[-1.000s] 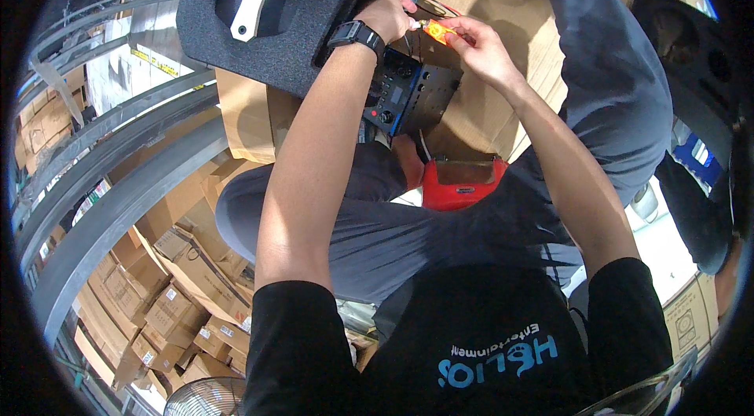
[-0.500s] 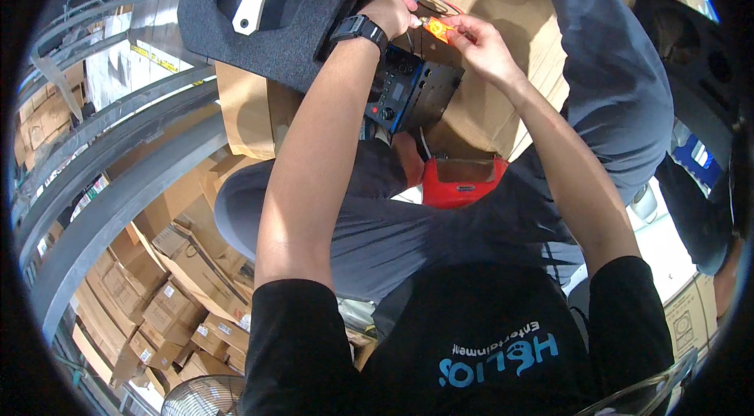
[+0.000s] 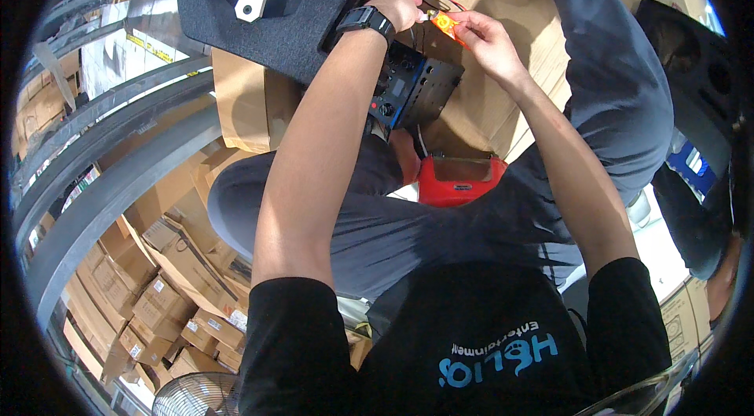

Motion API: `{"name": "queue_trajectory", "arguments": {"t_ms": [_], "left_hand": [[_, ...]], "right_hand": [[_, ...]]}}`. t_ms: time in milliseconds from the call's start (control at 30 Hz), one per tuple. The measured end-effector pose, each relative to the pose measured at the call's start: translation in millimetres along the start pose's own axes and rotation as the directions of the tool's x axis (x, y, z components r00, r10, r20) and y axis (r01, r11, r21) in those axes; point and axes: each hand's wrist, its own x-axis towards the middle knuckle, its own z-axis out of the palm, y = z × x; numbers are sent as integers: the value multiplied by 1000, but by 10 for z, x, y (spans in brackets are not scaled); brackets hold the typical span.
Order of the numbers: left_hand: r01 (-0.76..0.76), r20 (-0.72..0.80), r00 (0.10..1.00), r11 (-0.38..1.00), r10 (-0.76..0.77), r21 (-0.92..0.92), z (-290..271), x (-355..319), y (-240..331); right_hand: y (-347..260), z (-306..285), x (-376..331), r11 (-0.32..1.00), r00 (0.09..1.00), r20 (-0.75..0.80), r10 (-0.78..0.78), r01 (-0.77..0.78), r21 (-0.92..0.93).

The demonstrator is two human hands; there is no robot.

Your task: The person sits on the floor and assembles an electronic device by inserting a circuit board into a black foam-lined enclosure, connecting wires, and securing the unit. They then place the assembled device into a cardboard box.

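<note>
One black box is at upper left, the panel just beside it. The left hand, fingers bent, and the right hand are near. The right one pinches the orange piece, whose end is at the white part; whether the left grips this, I cannot tell. Aligning seems in hand; the next move needs steadiness.

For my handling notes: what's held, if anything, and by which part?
The right hand pinches a small orange object by its palm-side end; whether the left hand holds anything is unclear.
</note>
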Motion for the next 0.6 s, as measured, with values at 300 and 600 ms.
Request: {"name": "queue_trajectory", "arguments": {"t_ms": [300,600], "left_hand": [[-7,-23,1000,1000,8,21,-17,-30,38],[-10,-8,1000,999,10,34,-7,12,23]], "right_hand": [[16,-6,-9,999,999,11,43,-43,26],[61,4,16,1000,1000,8,5,-5,-7]]}}
